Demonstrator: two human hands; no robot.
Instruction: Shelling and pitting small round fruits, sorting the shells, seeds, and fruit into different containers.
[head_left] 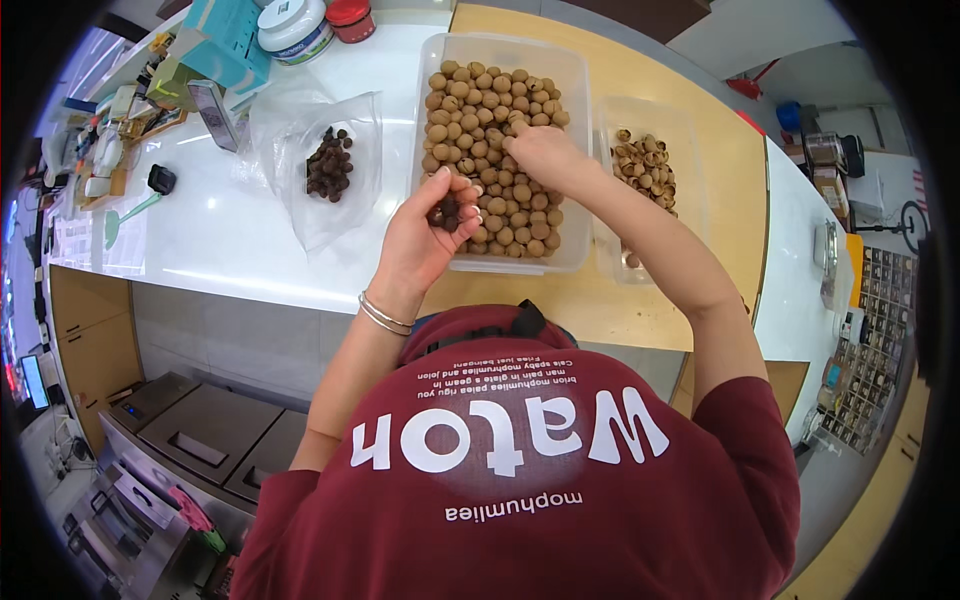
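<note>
A large translucent plastic tub (572, 95) holds a pile of tan round fruits (485, 100) on the counter. My left hand (425, 230), fingers curled around several dark brown balls (446, 212), is over the tub's front left. My right hand (540, 150) reaches into the middle of the tub with fingers closed on a tan fruit (518, 126). To the right, a smaller clear tray (680, 255) holds cracked empty shells (642, 165). On the left, more dark balls (330, 165) lie in a crumpled clear plastic bag (280, 200).
A propped phone (212, 115), a white jar (293, 30), a red jar (349, 18), a teal box (225, 48) and small items line the back left. A green utensil (128, 210) lies on the white counter (210, 260). The wooden board (650, 315) extends under both containers.
</note>
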